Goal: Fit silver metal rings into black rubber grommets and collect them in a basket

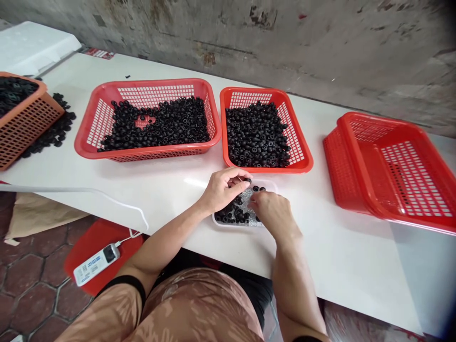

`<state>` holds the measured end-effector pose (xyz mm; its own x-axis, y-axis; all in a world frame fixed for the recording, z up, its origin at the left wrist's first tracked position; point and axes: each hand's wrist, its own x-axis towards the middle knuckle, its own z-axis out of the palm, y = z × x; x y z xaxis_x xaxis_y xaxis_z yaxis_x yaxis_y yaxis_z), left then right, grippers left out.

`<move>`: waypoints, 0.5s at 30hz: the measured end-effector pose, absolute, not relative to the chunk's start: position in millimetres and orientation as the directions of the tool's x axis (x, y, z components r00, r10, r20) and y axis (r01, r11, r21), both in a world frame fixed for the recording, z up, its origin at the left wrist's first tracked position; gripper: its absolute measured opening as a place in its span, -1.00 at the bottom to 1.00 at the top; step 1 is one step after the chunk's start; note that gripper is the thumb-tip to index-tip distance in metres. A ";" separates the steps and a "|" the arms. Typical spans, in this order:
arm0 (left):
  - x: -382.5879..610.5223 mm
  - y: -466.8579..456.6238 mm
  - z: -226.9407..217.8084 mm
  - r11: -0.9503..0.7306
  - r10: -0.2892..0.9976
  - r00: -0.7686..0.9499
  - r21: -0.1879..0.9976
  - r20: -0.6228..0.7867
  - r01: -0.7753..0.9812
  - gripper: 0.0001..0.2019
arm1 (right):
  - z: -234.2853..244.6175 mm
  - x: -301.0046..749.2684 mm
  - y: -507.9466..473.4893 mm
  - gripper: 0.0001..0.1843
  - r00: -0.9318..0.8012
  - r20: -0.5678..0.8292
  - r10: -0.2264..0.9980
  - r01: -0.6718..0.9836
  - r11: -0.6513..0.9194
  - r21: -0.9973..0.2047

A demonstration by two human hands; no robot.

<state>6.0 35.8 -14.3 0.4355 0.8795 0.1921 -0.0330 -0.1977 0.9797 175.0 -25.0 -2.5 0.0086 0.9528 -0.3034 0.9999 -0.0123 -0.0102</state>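
Observation:
My left hand (225,189) pinches a small black ring-shaped part (247,180) between thumb and fingers, above a shallow clear plastic tray (272,185). In the tray lie black parts (231,214) and a layer of tiny clear or silvery pieces (246,198). My right hand (271,209) reaches down into the tray's right side with its fingers bent together; whatever they hold, if anything, is hidden. Just beyond the tray stands a red basket (306,166) filled with similar black ring parts (254,135).
A wider red basket (83,147) of black parts stands left of centre. At far left an orange basket (35,121) leans beside spilled black pieces (53,128). Stacked red baskets (351,175) sit at right. A white cable (89,190) runs to a power bank (96,263) on a red stool.

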 end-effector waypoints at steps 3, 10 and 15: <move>5.6 36.1 -13.5 -0.265 0.861 0.448 0.964 0.242 -0.010 -0.87 | -4.1 166.6 -24.8 -0.80 -0.002 -0.315 0.949 1.000 0.006 0.012; 4.2 36.1 -14.8 -0.355 0.830 0.469 0.935 0.302 0.025 -0.84 | -2.2 180.1 -25.6 -0.76 -0.057 -0.234 0.971 0.976 0.004 -0.218; 3.5 35.6 -14.9 -0.340 0.822 0.490 0.940 0.290 0.013 -0.84 | -2.3 199.3 -27.6 -0.74 -0.041 0.069 0.997 0.667 0.079 -0.741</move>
<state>3.5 35.6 -14.9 0.4900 0.8221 0.2900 0.0131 -0.3396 0.9405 199.3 -27.6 -2.3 -0.0410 0.9968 0.0689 0.6673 0.0786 -0.7406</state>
